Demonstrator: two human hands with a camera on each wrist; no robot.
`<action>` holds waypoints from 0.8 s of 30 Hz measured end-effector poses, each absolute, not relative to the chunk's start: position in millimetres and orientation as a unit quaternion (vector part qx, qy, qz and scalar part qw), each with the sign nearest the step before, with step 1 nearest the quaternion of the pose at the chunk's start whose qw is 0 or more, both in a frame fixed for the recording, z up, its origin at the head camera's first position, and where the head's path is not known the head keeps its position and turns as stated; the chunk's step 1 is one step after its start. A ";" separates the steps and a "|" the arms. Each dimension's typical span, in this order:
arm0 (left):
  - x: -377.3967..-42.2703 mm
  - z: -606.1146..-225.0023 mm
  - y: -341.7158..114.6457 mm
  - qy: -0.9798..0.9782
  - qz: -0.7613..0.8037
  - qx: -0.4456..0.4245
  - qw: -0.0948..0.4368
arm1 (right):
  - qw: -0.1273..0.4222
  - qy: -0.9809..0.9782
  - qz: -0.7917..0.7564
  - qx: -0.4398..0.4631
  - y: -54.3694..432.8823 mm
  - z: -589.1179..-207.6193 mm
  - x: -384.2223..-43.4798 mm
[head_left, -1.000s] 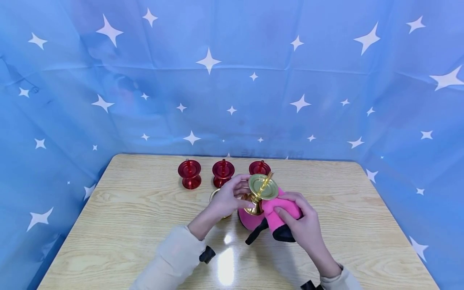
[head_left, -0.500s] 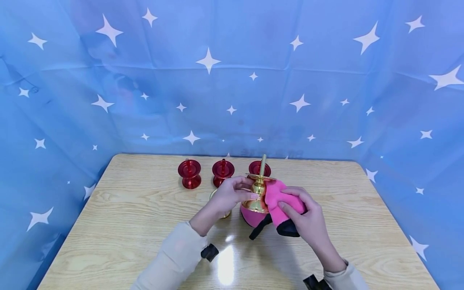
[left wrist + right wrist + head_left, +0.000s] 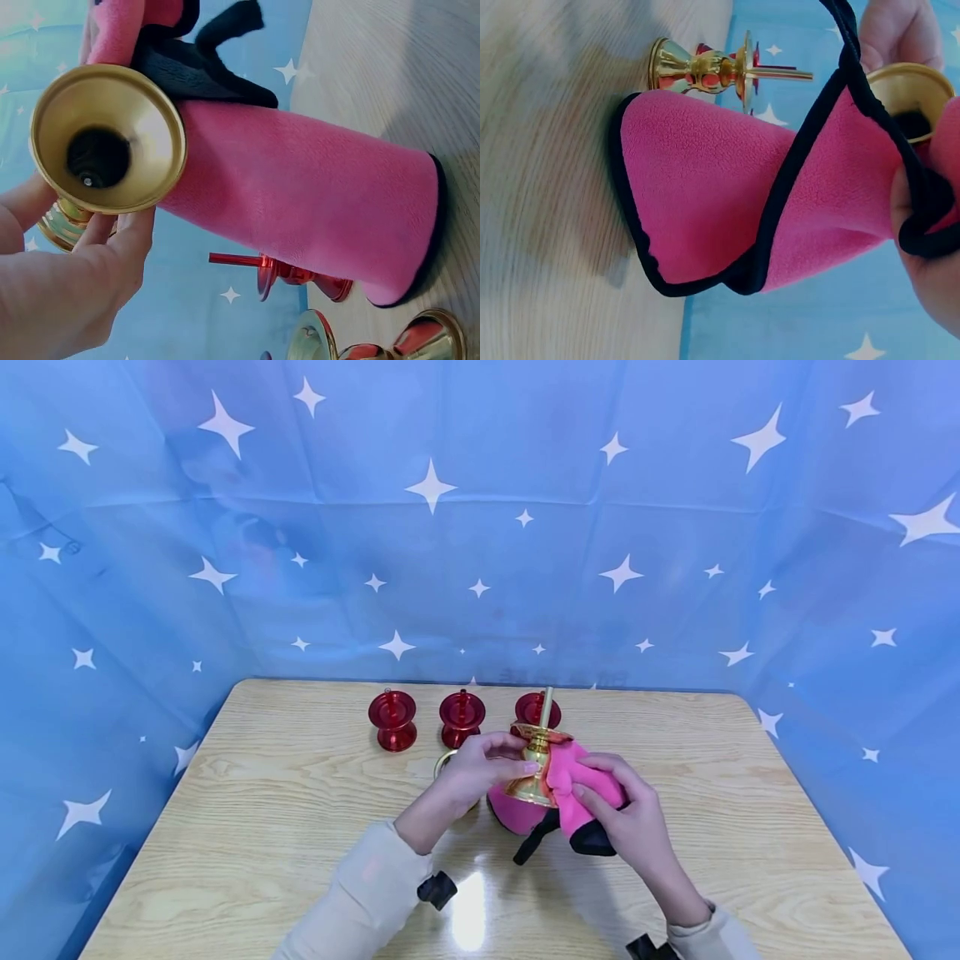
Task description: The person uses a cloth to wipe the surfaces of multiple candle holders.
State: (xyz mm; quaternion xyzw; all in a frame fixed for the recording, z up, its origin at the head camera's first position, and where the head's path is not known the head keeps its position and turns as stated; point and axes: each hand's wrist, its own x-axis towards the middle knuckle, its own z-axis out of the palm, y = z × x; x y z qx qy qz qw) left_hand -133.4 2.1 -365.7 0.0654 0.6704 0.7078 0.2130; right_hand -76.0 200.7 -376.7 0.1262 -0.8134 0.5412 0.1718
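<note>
My left hand grips a shiny gold candle holder round its middle, held upright above the table with its thin rod pointing up. In the left wrist view, the hollow underside of this candle holder faces the camera. My right hand pinches a bunched pink cloth with black edging and presses it against the holder's right side. The rest of the cloth hangs down to the table. A second gold candle holder stands on the table, mostly hidden behind my left hand in the head view.
Three red candle holders stand in a row near the table's back edge: a left one, a middle one and a right one, the last partly covered by the gold one. A blue star-printed curtain hangs behind the wooden table.
The gold candle holder has turned from tilted, its dish facing the camera, to upright. Both hands still hold their things, and the cloth has shifted slightly along the holder's right side.
</note>
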 end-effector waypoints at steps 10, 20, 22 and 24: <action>-137.8 -358.6 -0.1 0.719 0.666 0.060 0.190 | 0.152 -0.821 0.535 0.130 199.8 -381.6 -78.2; -134.7 -364.3 6.3 0.744 0.646 0.059 0.161 | 0.197 -0.813 0.532 0.132 190.3 -369.8 -79.5; -134.1 -366.3 7.3 0.749 0.641 0.059 0.155 | 0.222 -0.814 0.514 0.152 188.2 -368.5 -79.5; -133.7 -367.1 7.1 0.748 0.644 0.061 0.152 | 0.244 -0.814 0.496 0.177 187.6 -368.8 -79.9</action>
